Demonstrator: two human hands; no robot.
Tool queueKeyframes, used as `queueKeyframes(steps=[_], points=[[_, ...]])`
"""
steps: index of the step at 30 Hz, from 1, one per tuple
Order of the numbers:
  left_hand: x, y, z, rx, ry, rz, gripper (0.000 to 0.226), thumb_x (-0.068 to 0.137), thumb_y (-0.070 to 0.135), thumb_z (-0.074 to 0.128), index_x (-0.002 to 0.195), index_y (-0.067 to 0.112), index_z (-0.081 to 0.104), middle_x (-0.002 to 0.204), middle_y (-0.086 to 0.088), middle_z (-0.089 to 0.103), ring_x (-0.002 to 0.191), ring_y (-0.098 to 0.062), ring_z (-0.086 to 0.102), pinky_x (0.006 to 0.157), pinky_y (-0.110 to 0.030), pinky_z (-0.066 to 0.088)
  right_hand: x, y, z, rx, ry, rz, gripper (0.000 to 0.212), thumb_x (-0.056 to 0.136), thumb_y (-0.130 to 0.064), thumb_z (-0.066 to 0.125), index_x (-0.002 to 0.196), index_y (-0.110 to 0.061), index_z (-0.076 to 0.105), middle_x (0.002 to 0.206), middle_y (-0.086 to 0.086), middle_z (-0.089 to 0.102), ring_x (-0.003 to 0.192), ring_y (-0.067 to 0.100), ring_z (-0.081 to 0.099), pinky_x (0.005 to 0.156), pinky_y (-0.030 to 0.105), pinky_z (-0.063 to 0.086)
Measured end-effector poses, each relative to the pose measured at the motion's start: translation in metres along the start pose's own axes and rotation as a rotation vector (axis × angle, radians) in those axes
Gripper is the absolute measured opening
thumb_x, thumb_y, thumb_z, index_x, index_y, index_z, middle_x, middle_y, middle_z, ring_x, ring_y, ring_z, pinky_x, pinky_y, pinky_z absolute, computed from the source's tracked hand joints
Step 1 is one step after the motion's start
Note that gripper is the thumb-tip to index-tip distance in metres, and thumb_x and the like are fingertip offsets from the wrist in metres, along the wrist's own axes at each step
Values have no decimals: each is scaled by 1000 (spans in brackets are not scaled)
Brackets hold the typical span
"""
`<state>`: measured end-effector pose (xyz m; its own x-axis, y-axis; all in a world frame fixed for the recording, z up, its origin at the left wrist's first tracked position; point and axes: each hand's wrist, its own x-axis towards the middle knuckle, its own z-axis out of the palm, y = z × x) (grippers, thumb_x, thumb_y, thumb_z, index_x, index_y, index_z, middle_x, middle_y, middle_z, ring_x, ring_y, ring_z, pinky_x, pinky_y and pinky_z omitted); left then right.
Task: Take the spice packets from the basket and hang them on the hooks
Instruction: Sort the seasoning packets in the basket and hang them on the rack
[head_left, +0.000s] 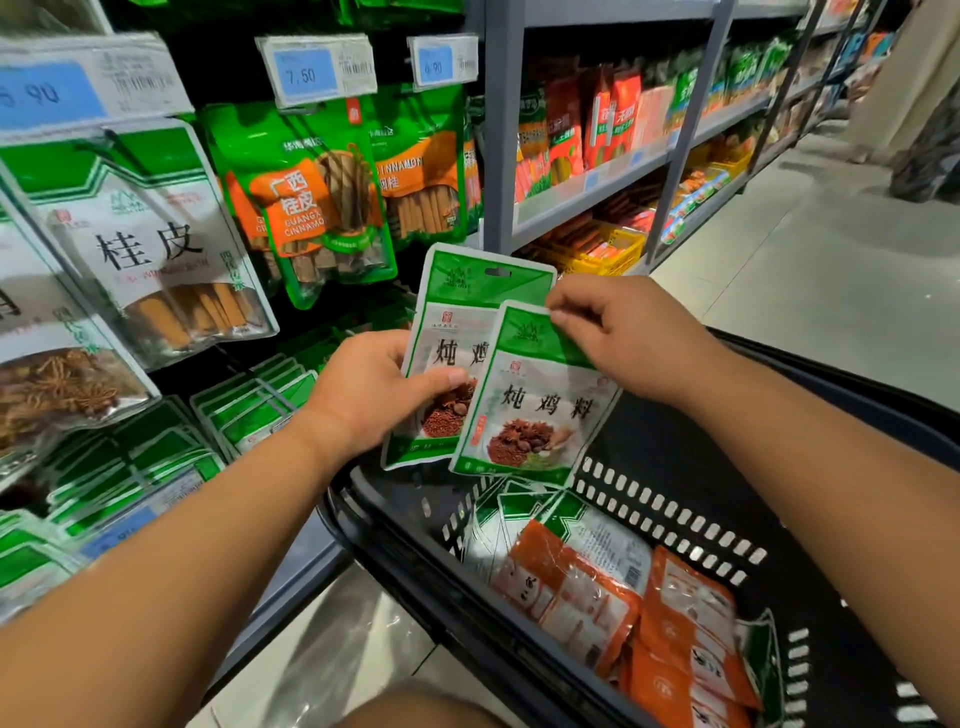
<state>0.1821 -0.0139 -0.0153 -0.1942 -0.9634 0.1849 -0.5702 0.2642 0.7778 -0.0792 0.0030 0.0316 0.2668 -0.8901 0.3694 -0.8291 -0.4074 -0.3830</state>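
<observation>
Two green-and-white spice packets are held above the black basket (395, 540). My left hand (371, 392) grips the rear spice packet (457, 312) by its left edge, thumb across its front. My right hand (618, 338) pinches the top green edge of the front spice packet (540, 405), which overlaps the rear one. The rear packet's hang hole shows at its top. More packets, orange (587, 587) and green-and-white (519, 512), lie in the basket. Hanging rows of green-topped packets (249, 405) sit on hooks at lower left; the hooks themselves are mostly hidden.
Large cinnamon bags (311, 202) and other spice bags (156, 244) hang at upper left under price tags (317, 70). A grey shelf upright (501, 156) divides the hook wall from shelves of red and orange goods (597, 124). Tiled aisle floor (805, 249) runs right.
</observation>
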Motion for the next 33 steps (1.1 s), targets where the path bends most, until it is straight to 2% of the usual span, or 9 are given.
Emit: queueKeyframes(steps=[2,5,7,10,20,23,25,30,33], points=[[-1,1,-1,-4,-21,15,10,86,34,79,86,42,74,63,32,67,59,10,65,53,-9,47,6,-1,7,-9,54,-17,12,101,-22,61,106,-18,70,86,-7,63,81,16,57,64,27,40],[-1,1,-1,-7,-33,13,7,83,37,81,87,41,78,77,26,74,68,4,71,62,-21,57,15,-7,17,17,117,-33,11,101,-20,61,105,-17,71,90,0,70,83,20,61,67,31,42],[-1,2,-1,0,-52,6,17,77,41,85,92,37,81,83,20,77,72,0,73,68,-29,61,21,-13,22,32,162,-31,13,101,-21,60,106,-17,71,93,4,72,85,23,63,68,34,46],[-4,5,-2,4,-90,-5,33,64,44,92,94,35,80,86,20,78,76,0,74,72,-28,61,28,-22,29,78,222,-23,12,102,-21,59,105,-16,70,92,4,71,85,23,62,72,39,51],[-4,3,-2,-50,-9,-32,34,68,32,94,98,26,81,90,12,80,79,-7,76,77,-40,64,29,-15,35,162,308,62,21,99,-34,63,114,-19,66,101,-4,68,92,13,60,76,33,49],[-4,2,-2,-54,20,-32,31,70,32,93,98,28,80,88,13,79,74,-4,75,66,-29,62,13,8,49,258,308,222,33,98,-43,63,121,-21,61,101,-5,66,87,12,61,73,31,48],[-5,4,-2,-30,22,-37,29,71,33,92,96,30,78,84,14,78,61,1,71,51,-21,55,-1,25,64,311,267,341,39,99,-49,59,125,-20,59,100,-5,65,89,12,62,76,32,50],[-6,5,-2,-23,43,-50,36,70,35,92,103,27,79,89,12,79,71,-9,76,65,-40,65,-36,65,111,272,-62,489,29,100,-46,60,111,-20,64,92,-7,65,82,9,59,69,29,45],[-6,6,-2,-26,37,-55,34,70,35,92,100,27,79,82,8,79,58,-16,73,51,-38,62,-52,92,143,246,-322,559,30,96,-45,67,110,-19,65,96,-2,67,86,14,62,74,29,49]])
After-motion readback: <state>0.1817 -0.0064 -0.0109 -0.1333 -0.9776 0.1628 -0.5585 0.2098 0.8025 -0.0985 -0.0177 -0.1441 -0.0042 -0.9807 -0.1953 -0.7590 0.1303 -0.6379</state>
